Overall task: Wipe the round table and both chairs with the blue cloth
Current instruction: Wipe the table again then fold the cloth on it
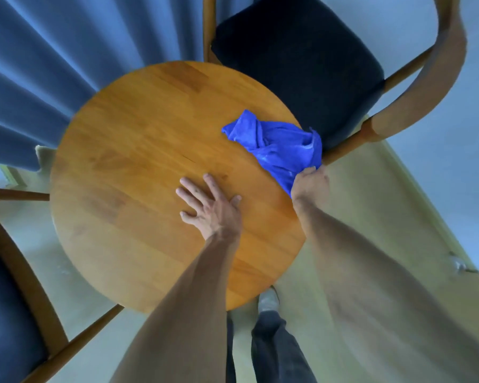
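Hidden under the blue cloth: the desk rim nearest the far chair. Tucked into the cloth's folds, out of sight: most fingers of the right hand. Cut off by the picture's edge: the near chair left of the desk, the far chair's backrest. Blurred: both forearms, the shoe below the desk.

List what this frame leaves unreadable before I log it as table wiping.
- Right hand: its fingers are buried in the blue cloth, so the exact grip is hidden.
- Left chair: cut off by the frame's left edge.
- Round table: its base is covered by its own top.
- Table under the cloth and under the flat left hand: unseen.
- Dust or wetness on the wood: too fine to tell.
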Tool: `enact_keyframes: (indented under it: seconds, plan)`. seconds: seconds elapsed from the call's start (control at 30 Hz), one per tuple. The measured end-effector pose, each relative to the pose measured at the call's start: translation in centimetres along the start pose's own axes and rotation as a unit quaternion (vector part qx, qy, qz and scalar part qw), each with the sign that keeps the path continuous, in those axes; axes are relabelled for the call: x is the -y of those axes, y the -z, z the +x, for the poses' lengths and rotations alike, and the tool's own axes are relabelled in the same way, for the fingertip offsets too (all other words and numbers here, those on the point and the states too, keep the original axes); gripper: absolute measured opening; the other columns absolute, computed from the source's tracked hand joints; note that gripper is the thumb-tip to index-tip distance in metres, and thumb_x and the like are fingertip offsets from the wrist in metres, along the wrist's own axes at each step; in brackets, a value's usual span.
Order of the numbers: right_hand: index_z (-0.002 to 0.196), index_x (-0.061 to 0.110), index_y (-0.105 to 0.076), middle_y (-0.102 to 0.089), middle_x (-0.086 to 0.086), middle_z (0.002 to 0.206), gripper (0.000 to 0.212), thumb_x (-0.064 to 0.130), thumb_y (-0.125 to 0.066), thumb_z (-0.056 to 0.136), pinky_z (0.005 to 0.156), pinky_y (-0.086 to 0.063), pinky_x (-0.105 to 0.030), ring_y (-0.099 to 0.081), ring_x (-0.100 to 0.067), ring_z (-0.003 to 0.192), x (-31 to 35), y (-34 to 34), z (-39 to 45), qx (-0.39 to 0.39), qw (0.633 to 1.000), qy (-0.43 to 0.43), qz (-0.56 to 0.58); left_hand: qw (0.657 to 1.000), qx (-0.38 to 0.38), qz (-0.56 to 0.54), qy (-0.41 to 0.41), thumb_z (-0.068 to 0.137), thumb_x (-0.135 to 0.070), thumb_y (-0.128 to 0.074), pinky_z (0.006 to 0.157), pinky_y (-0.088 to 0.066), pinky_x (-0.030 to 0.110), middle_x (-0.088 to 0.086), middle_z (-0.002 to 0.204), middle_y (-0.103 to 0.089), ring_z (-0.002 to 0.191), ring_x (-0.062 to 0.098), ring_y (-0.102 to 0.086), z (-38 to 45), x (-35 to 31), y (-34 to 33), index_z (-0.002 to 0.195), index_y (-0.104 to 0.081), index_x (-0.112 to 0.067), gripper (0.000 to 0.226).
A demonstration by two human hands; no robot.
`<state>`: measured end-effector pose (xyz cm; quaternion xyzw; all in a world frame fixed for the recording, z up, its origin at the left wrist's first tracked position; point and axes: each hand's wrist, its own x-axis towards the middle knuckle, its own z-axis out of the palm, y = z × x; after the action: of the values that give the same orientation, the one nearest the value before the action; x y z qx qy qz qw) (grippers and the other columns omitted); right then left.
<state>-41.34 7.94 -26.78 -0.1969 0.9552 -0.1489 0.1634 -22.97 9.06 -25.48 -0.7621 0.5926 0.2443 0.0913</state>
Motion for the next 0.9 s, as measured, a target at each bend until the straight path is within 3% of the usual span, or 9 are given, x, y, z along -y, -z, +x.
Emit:
enact_keyframes:
  seconds: [0.1, 0.23, 0.37, 0.47, 0.53, 0.6, 0.77, 0.9]
  plan:
    - [0.115, -0.001, -0.056, -0.066, -0.027, 0.109, 0.037, 0.027, -0.033, 0.104, 0.082, -0.045, -0.044, -0.062, -0.044, 0.101, -4.9, 0.0, -4.6, -0.031, 0.997, -0.044, 0.058, 1.000, 0.003, 0.003, 0.010, 0.093, -0.062, -0.040, 0.107, -0.017, 0.067, 0.024, 0.157, 0.023, 0.145, 0.042, 0.018, 0.1, 0.0, 0.1, 0.155, 0.002, -0.022, 0.085]
    - [0.112, -0.002, -0.055, -0.066, -0.030, 0.107, 0.038, 0.028, -0.033, 0.104, 0.079, -0.045, -0.045, -0.062, -0.047, 0.097, -7.2, 0.0, -8.2, -0.023, 0.992, -0.085, 0.093, 1.000, 0.002, -0.008, 0.004, 0.094, -0.058, -0.044, 0.109, -0.018, 0.064, 0.022, 0.158, 0.020, 0.147, 0.039, 0.016, -0.5, 0.3, 0.3, 0.155, -0.003, -0.023, 0.081]
    - [0.116, -0.002, -0.056, -0.065, -0.026, 0.110, 0.037, 0.027, -0.037, 0.102, 0.084, -0.042, -0.044, -0.059, -0.044, 0.103, -8.6, 1.4, -9.5, 0.026, 0.987, -0.102, 0.118, 0.997, -0.026, -0.067, -0.037, 0.093, -0.031, -0.052, 0.112, -0.026, 0.053, 0.019, 0.161, 0.008, 0.149, 0.034, 0.003, -2.7, 2.7, 0.7, 0.153, -0.011, -0.026, 0.073]
    - [0.105, 0.001, -0.056, -0.064, -0.017, 0.101, 0.030, 0.028, -0.043, 0.098, 0.081, -0.041, -0.039, -0.058, -0.038, 0.096, -10.5, 2.8, -9.7, 0.092, 0.983, -0.090, 0.127, 0.991, -0.065, -0.099, 0.069, 0.089, -0.023, -0.048, 0.112, -0.022, 0.049, 0.021, 0.161, 0.004, 0.149, 0.034, -0.001, -6.0, 6.0, 0.4, 0.153, -0.005, -0.029, 0.078]
    - [0.103, 0.002, -0.057, -0.065, -0.015, 0.100, 0.030, 0.029, -0.045, 0.096, 0.079, -0.042, -0.037, -0.059, -0.035, 0.092, -10.9, 3.4, -10.6, 0.117, 0.978, -0.101, 0.139, 0.974, -0.072, -0.121, 0.178, 0.093, -0.031, -0.046, 0.111, -0.023, 0.051, 0.022, 0.161, 0.006, 0.149, 0.035, 0.000, -8.1, 8.9, 0.0, 0.154, -0.005, -0.027, 0.073]
    - [0.108, 0.001, -0.059, -0.066, -0.016, 0.104, 0.034, 0.030, -0.045, 0.096, 0.083, -0.045, -0.040, -0.061, -0.037, 0.096, -10.8, 3.2, -11.7, 0.101, 0.973, -0.131, 0.159, 0.965, -0.060, -0.137, 0.215, 0.098, -0.042, -0.042, 0.110, -0.027, 0.051, 0.022, 0.161, 0.007, 0.149, 0.036, 0.001, -9.3, 10.9, -0.7, 0.154, -0.012, -0.024, 0.067]
    - [0.130, 0.005, -0.054, -0.064, -0.017, 0.121, 0.046, 0.035, -0.044, 0.098, 0.094, -0.043, -0.041, -0.059, -0.038, 0.111, -10.6, 1.8, -16.4, 0.052, 0.956, -0.203, 0.207, 0.955, -0.071, -0.198, 0.211, 0.093, -0.025, -0.043, 0.104, -0.040, 0.048, 0.017, 0.160, -0.004, 0.148, 0.033, -0.006, -9.2, 12.1, 0.1, 0.139, -0.037, -0.025, 0.046]
    - [0.122, 0.003, -0.058, -0.065, -0.016, 0.117, 0.044, 0.037, -0.046, 0.097, 0.089, -0.043, -0.038, -0.060, -0.036, 0.105, -12.4, 1.5, -19.8, 0.078, 0.946, -0.211, 0.234, 0.955, -0.076, -0.237, 0.164, 0.084, -0.014, -0.043, 0.111, -0.029, 0.037, 0.015, 0.161, -0.007, 0.149, 0.030, -0.010, -10.7, 13.7, 0.0, 0.138, -0.042, -0.019, 0.054]
